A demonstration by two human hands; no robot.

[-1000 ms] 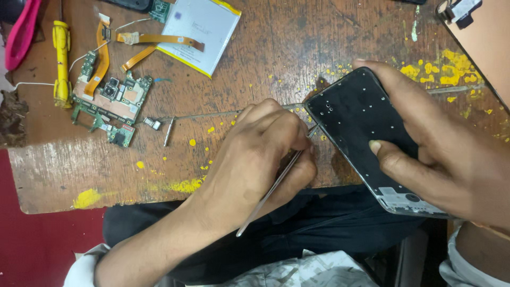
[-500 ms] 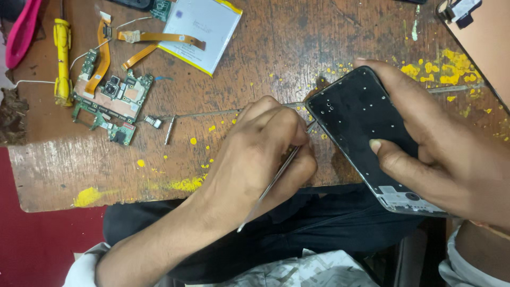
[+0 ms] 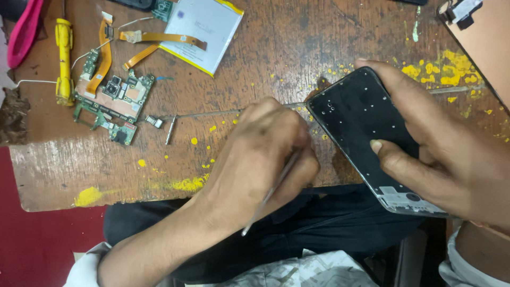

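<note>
My right hand grips the black phone frame at the worktop's near edge, thumb pressed across its face, its lower end hanging past the edge. My left hand is closed tight on a thin metal tool (its tip is hidden under my fingers) just beside the frame's left edge. Toward the far left corner lie a green circuit board, orange flex cables, a flat battery and a yellow screwdriver.

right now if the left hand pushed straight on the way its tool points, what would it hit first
Most likely the lower left edge of the black phone frame, which the right hand holds; the left hand already sits close beside it, though depth is unclear.
</note>
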